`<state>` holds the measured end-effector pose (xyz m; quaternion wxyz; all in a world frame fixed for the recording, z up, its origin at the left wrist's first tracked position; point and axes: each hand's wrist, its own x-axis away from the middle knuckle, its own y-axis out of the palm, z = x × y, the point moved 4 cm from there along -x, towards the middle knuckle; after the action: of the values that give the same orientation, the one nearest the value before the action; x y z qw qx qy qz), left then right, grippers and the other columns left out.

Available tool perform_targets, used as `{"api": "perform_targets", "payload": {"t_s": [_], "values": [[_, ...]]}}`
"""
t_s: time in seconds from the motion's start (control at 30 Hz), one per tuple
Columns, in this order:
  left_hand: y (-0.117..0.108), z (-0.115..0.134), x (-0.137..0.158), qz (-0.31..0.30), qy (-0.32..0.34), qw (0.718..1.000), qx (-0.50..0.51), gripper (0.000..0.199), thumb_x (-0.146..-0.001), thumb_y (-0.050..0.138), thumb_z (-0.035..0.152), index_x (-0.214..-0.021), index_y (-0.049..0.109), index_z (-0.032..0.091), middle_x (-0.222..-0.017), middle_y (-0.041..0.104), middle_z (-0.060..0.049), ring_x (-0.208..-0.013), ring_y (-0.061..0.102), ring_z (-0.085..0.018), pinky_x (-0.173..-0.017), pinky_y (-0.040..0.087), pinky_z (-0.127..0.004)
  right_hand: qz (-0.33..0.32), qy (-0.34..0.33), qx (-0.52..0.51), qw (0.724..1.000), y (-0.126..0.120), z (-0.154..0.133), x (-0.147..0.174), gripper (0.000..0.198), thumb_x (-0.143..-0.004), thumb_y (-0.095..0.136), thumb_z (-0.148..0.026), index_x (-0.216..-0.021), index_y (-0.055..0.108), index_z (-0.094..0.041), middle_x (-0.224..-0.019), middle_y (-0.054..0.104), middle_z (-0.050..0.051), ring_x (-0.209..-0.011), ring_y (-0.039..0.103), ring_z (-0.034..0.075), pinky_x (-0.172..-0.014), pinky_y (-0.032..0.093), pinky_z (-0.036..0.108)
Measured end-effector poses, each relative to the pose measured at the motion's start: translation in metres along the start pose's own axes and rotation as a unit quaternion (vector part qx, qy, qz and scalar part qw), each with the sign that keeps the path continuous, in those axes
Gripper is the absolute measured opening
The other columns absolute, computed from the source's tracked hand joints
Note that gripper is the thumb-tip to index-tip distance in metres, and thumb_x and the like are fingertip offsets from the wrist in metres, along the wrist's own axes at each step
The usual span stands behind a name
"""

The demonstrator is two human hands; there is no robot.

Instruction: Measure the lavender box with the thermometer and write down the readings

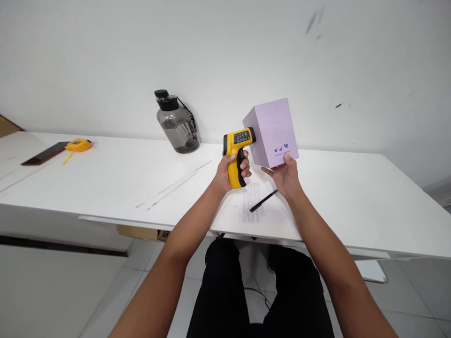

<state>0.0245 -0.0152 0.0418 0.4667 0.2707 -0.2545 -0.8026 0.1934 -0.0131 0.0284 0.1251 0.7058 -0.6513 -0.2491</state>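
A yellow and black infrared thermometer gun [234, 150] is upright in my left hand [224, 172], its handle wrapped by the fingers. Its black nose points right and meets or nearly meets the side of a lilac box [276, 126]. My right hand [287, 176] grips that box from below, with the thumb on its front face near small dark purple prints. The box is tilted and held above the table. Below both hands, a black pen [263, 201] lies on a sheet of paper [252, 218] with rows of handwriting.
A grey see-through water bottle [178, 126] with a black lid stands by the wall. Farther left on the white table [116, 178] lie a yellow tape measure [79, 145] and a dark flat object [45, 153]. A cardboard box [137, 232] shows beneath the table.
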Motion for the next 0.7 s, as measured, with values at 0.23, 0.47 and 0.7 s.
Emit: {"api": "perform_targets", "payload": {"t_s": [0.23, 0.47, 0.7], "values": [[0.0017, 0.0006, 0.0008, -0.012, -0.005, 1.0, 0.005, 0.029, -0.075, 0.069, 0.042, -0.089, 0.06, 0.018, -0.058, 0.052, 0.005, -0.046, 0.048, -0.01, -0.054, 0.043, -0.027, -0.002, -0.002, 0.01, 1.0, -0.0002, 0.0004, -0.0005, 0.056, -0.07, 0.069, -0.068, -0.112, 0.055, -0.035, -0.125, 0.065, 0.002, -0.116, 0.061, 0.027, -0.084, 0.059, 0.042], [0.0037, 0.0012, 0.0026, 0.005, -0.02, 1.0, 0.017, 0.025, -0.08, 0.064, 0.041, -0.089, 0.058, 0.018, -0.058, 0.051, 0.005, -0.045, 0.048, -0.01, -0.054, 0.043, -0.027, 0.006, 0.003, 0.005, 1.0, -0.0002, 0.0013, -0.0005, 0.056, -0.069, 0.07, -0.067, -0.111, 0.056, -0.034, -0.122, 0.066, 0.002, -0.111, 0.063, 0.027, -0.083, 0.059, 0.042], [0.0015, 0.0004, 0.0026, -0.001, -0.025, 0.999, 0.022, 0.028, -0.079, 0.066, 0.042, -0.091, 0.058, 0.019, -0.06, 0.051, 0.005, -0.047, 0.05, -0.01, -0.057, 0.046, -0.028, 0.01, 0.007, 0.009, 1.0, -0.002, 0.0028, -0.0011, 0.055, -0.069, 0.069, -0.068, -0.112, 0.056, -0.034, -0.123, 0.066, 0.002, -0.113, 0.063, 0.027, -0.086, 0.059, 0.043]]}}
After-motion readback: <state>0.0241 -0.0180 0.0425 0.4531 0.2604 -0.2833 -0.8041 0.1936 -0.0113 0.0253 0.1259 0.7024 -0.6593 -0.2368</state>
